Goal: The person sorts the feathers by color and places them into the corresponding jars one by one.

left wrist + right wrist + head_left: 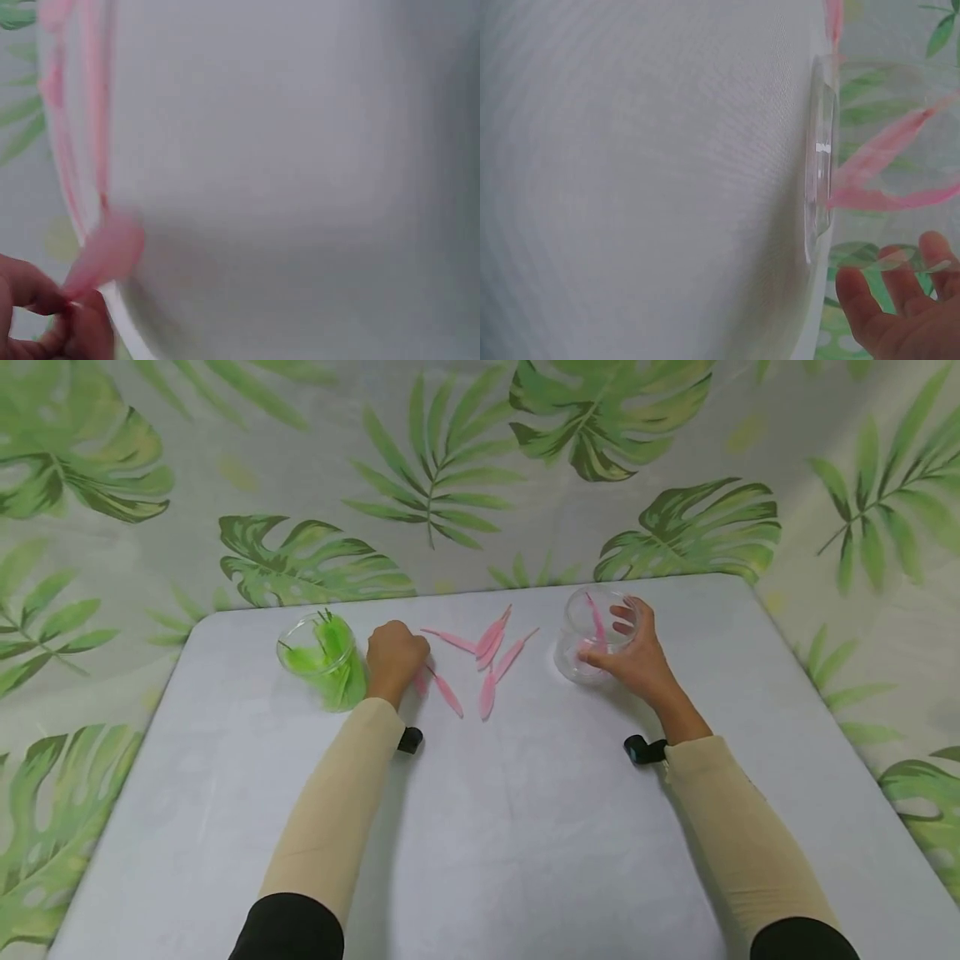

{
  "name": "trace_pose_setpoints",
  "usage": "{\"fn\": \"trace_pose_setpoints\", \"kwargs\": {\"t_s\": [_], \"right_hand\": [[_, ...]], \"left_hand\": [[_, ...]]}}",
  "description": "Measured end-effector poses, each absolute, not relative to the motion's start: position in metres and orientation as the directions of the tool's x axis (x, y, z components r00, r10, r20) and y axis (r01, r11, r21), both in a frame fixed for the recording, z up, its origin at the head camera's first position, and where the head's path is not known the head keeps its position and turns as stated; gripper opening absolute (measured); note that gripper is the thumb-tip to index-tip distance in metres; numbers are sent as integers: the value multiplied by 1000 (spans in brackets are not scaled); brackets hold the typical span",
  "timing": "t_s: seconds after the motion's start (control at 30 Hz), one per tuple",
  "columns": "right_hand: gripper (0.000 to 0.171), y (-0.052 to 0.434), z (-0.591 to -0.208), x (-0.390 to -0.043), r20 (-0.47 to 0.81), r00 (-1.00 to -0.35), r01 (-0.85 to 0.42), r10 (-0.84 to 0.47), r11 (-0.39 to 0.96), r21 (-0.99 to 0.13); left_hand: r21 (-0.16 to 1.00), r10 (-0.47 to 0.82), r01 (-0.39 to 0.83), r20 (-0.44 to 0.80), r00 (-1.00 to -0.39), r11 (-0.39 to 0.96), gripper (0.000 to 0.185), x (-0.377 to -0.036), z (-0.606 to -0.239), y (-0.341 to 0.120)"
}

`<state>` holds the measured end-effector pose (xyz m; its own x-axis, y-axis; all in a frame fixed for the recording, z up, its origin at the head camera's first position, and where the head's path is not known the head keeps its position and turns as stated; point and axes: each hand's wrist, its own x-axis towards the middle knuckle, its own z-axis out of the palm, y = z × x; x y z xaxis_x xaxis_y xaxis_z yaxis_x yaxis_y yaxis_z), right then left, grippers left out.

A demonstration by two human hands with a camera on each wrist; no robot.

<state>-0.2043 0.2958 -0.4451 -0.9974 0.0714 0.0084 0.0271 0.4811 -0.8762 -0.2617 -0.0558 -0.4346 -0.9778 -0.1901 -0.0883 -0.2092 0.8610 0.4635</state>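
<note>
My left hand (pixel 395 653) rests curled on the white table (pixel 525 827), just right of a clear jar of green feathers (pixel 324 660). Its fingertips (pixel 71 315) pinch the end of a pink feather (pixel 109 251) lying on the table. Several more loose pink feathers (pixel 491 652) are scattered to its right. My right hand (pixel 633 652) grips the side of a second clear jar (pixel 596 635), which stands on the table and has pink feathers (pixel 885 172) inside. In the right wrist view my fingers (pixel 900 300) curve round the jar's wall near its base (pixel 821 157).
A cloth printed with green leaves (pixel 450 468) hangs behind and beside the table. The table's front half (pixel 517 860) shows only my two sleeved forearms. The left wrist view is blurred.
</note>
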Motion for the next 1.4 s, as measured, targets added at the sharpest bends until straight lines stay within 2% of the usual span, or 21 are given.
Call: {"fn": "trace_pose_setpoints", "kwargs": {"t_s": [0.13,0.27,0.43,0.6,0.73,0.9,1.07,1.4], "right_hand": [[114,297,-444,-204,15,-997,22,73,480,-877],[115,296,-444,-204,7,-998,27,70,481,-876],[115,296,-444,-203,1,-997,37,78,482,-875],[114,296,-445,-203,7,-997,30,75,479,-877],[115,295,-445,-204,10,-997,24,70,477,-878],[115,295,-445,-204,13,-997,25,74,483,-875],[114,295,-445,-205,13,-997,23,72,476,-879],[114,295,-445,-205,11,-997,24,70,482,-876]], "left_hand": [[507,-205,-176,1,-979,844,29,-261,-433,-50],[566,-225,-171,26,-974,806,27,-258,-435,-49],[766,-230,-134,18,-973,629,19,-256,-435,-48],[884,-215,-150,-58,-975,442,40,-255,-432,-46],[916,-180,-132,-67,-981,380,45,-252,-428,-45],[917,-82,-40,-8,-997,397,46,-246,-423,-47],[925,-12,14,20,-1000,381,42,-242,-419,-47],[973,38,53,45,-998,225,28,-234,-415,-50]]}}
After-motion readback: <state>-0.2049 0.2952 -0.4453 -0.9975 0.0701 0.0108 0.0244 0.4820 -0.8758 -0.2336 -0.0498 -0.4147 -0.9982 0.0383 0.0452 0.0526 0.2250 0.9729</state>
